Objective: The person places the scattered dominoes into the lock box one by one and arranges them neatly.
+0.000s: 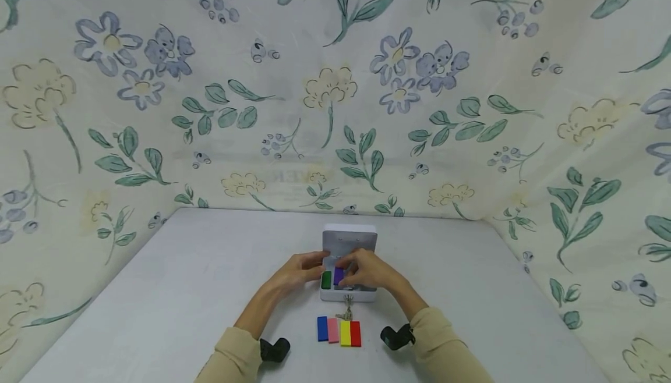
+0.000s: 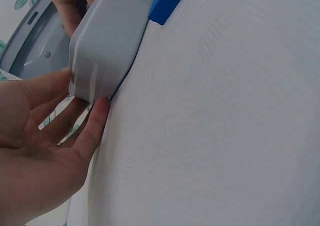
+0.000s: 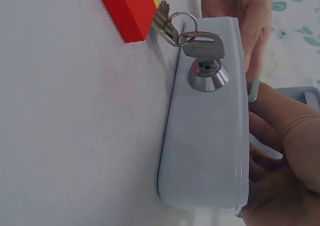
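Observation:
A small light grey metal cash box (image 1: 330, 296) stands with its lid raised. My left hand (image 1: 300, 270) is at the box's left end; in the left wrist view its fingers (image 2: 98, 118) touch the outer side and rim. Inside the box, at the left, lies a green block (image 1: 326, 280). My right hand (image 1: 366, 269) reaches into the box and pinches a purple block (image 1: 338, 276) beside the green one. Its fingertips are hidden behind the front wall in the right wrist view. A key (image 3: 205, 46) sits in the front lock, with others on its ring.
In front of the box, blue (image 1: 322, 329), pink (image 1: 333, 330), yellow (image 1: 345, 333) and red (image 1: 356, 333) blocks lie in a row on the white table (image 1: 220, 255). Floral cloth (image 1: 293, 138) hangs behind the table. The open lid (image 1: 348, 241) leans back behind the hands.

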The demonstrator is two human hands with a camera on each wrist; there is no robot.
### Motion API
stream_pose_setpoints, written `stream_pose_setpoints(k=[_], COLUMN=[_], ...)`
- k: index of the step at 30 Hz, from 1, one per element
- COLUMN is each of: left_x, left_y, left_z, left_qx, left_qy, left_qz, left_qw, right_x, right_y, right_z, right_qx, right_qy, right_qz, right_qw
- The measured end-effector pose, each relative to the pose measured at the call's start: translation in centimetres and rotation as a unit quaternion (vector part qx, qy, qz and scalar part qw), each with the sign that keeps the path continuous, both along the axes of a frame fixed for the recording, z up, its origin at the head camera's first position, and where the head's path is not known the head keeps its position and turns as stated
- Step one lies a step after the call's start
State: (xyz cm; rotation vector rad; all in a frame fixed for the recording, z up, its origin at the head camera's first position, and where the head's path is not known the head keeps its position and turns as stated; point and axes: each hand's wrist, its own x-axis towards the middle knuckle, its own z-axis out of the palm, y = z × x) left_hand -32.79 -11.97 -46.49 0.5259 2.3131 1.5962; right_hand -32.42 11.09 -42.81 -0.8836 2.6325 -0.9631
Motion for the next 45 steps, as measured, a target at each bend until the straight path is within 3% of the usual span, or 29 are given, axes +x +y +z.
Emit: stream_pose_setpoints(k=[25, 45], left_x=[-0.1, -0.1], left_y=[-0.2, 0.1], left_z=[-0.1, -0.1], left_qx=[0.002, -0.003], left_qy=[0.000, 0.007], left_qz=[-0.003, 0.008], left_qw=[1.0000, 0.9999], right_x=[-0.5, -0.2], right_y=[-1.2, -1.4], right_z=[-0.7, -1.1], right_qx=[0.036, 0.039], right_qy=[0.011, 0.020], right_qz=[0.000, -0.032], right_qw=[0.9993, 0.9985])
